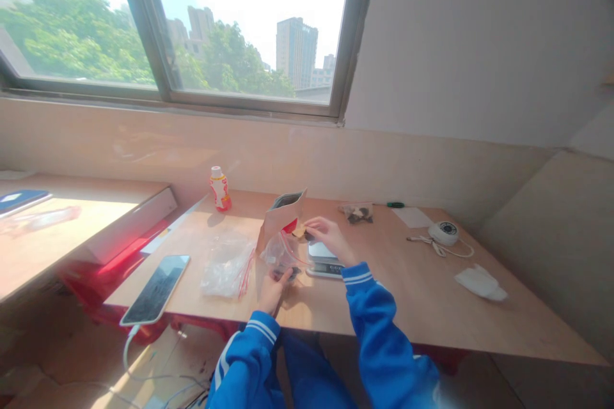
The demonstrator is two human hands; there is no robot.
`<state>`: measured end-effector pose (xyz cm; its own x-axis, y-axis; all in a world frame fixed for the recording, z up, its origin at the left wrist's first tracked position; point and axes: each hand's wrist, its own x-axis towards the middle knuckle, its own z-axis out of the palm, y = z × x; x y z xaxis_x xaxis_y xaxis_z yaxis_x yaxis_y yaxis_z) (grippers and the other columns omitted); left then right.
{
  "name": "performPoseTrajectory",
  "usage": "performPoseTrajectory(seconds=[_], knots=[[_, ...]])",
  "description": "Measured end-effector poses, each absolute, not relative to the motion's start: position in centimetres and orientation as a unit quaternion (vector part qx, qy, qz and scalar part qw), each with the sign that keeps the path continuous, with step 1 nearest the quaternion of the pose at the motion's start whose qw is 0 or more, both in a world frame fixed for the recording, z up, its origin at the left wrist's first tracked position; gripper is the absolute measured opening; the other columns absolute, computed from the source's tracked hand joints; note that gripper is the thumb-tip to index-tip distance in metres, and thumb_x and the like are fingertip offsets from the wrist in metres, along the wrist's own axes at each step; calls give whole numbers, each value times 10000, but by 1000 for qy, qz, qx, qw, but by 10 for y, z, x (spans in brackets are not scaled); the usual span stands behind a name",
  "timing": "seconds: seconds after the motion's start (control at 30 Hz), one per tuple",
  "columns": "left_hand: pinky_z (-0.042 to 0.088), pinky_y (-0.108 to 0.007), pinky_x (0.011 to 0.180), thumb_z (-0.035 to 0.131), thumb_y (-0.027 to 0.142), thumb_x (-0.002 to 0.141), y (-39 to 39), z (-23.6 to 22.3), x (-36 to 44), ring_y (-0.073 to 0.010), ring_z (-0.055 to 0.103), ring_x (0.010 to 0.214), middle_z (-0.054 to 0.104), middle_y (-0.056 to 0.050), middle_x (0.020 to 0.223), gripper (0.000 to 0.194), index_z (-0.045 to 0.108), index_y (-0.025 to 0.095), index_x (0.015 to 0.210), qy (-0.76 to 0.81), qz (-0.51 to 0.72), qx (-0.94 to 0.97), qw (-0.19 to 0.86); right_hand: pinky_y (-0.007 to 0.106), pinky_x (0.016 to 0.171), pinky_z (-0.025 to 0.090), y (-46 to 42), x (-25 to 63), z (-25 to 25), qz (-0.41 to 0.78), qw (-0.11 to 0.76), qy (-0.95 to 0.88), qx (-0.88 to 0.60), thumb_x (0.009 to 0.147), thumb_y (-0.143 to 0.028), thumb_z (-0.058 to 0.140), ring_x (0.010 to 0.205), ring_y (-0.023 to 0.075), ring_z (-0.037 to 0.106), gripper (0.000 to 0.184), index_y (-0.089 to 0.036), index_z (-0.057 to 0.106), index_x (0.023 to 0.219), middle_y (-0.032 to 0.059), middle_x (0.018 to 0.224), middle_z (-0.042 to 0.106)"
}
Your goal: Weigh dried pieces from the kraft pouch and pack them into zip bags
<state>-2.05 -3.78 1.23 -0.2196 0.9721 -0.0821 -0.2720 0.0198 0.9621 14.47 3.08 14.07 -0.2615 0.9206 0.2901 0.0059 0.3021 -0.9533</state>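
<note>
My left hand is closed on a clear zip bag with dark pieces low in it. My right hand pinches a small dark, dried-looking piece beside the mouth of the bag. What exactly the piece is, I cannot make out. Just behind the bag stands an open brown paper pouch with a silvery lining. A small digital scale lies beneath my right hand, partly hidden by it.
Empty zip bags lie on the left, near a phone on a cable. Behind them stands a drink bottle. Toward the back right are a filled clear bag, a white dome camera with its cable, and a crumpled tissue.
</note>
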Motion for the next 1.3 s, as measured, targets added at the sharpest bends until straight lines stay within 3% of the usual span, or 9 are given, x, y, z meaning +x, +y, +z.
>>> performPoseTrajectory(seconds=[0.2,0.37,0.53,0.7,0.77,0.87,0.97,1.07,1.3], knots=[[514,-421,862,768,466,608,-39,17,-22,-284,682,904,723,-137,957,565,629,139,1047,501,582,356,532,256,656,561,57,127,205,386,614,-612,-315,753,-395,679,787,153,655,246,-216,649,918,25,891,692],[497,-440,903,772,420,605,-41,25,-22,-305,672,937,727,-126,937,462,656,158,967,506,591,360,515,282,747,519,84,106,207,306,549,-711,-316,835,-349,578,812,150,639,174,-209,667,884,23,897,692],[492,-459,916,762,383,627,-42,26,-22,-309,665,956,720,-104,956,486,626,198,1056,539,592,344,491,306,874,464,84,98,189,216,478,-797,-299,908,-262,419,924,158,607,284,-201,696,896,51,953,664],[494,-437,905,766,414,621,-41,24,-22,-306,661,962,718,-107,939,576,591,169,1112,522,588,357,504,343,1007,381,70,99,187,175,510,-783,-310,869,-178,420,1092,180,540,292,-216,672,1011,57,1111,630],[502,-423,886,762,436,624,-40,23,-22,-299,666,945,719,-112,935,565,598,159,1089,514,588,362,508,343,974,404,61,105,184,188,553,-744,-324,828,-148,418,1050,186,555,286,-196,666,964,60,1060,635],[505,-411,872,745,457,641,-40,21,-22,-282,671,925,720,-125,955,544,608,141,1063,511,585,366,513,302,805,473,44,119,167,259,575,-690,-355,775,-134,405,846,168,596,248,-172,642,839,37,853,641],[518,-416,832,734,471,648,-41,21,-22,-272,681,869,727,-120,907,554,607,124,1062,499,588,370,518,287,726,479,28,129,134,341,489,-705,-385,771,-152,434,740,157,597,214,-167,645,801,21,759,650],[523,-413,823,751,464,625,-42,21,-23,-276,685,852,729,-128,882,550,622,113,1029,480,596,372,526,318,770,484,17,130,100,394,384,-743,-382,800,-202,511,823,185,627,187,-162,672,886,61,882,689],[507,-430,875,734,484,648,-40,20,-24,-274,683,890,721,-147,952,644,588,104,1147,460,605,358,543,291,720,498,16,124,68,437,296,-778,-341,804,-217,576,837,179,623,190,-164,664,964,71,959,683]])
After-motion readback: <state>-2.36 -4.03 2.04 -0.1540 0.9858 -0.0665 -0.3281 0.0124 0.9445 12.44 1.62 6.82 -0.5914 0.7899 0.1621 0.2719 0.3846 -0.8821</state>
